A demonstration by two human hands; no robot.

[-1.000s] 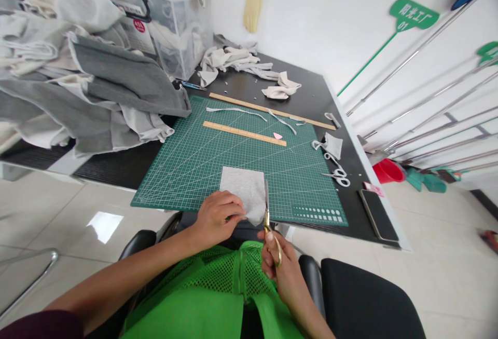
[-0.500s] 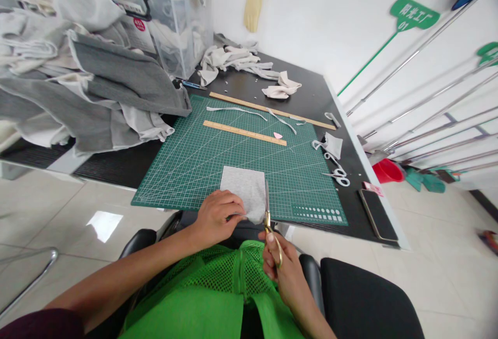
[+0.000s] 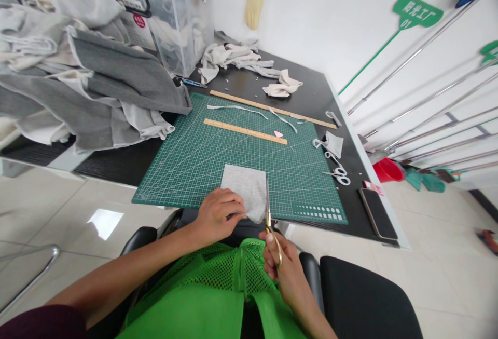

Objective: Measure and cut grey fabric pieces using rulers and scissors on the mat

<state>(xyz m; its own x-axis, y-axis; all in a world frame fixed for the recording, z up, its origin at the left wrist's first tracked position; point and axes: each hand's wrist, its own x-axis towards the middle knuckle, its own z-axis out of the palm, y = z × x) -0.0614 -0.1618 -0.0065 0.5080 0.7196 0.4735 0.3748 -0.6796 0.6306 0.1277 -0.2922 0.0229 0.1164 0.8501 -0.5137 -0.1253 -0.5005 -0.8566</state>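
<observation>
A light grey fabric square [image 3: 245, 186] lies on the near edge of the green cutting mat [image 3: 194, 157] and hangs over it. My left hand [image 3: 218, 214] pinches the fabric's near edge. My right hand [image 3: 282, 269] grips gold-handled scissors [image 3: 268, 214], fingers through the loops. The blades run along the fabric's right edge, pointing away from me.
Two wooden rulers [image 3: 245, 131] and thin fabric strips lie on the mat's far side. White-handled scissors [image 3: 338, 173] and a phone [image 3: 377, 213] sit at the right. Heaped grey cloth [image 3: 97, 84] and a clear bin [image 3: 171, 22] fill the left. Black chair arms flank my lap.
Nothing has visibly changed apart from a slight shift of the camera; both hands hold the same pose.
</observation>
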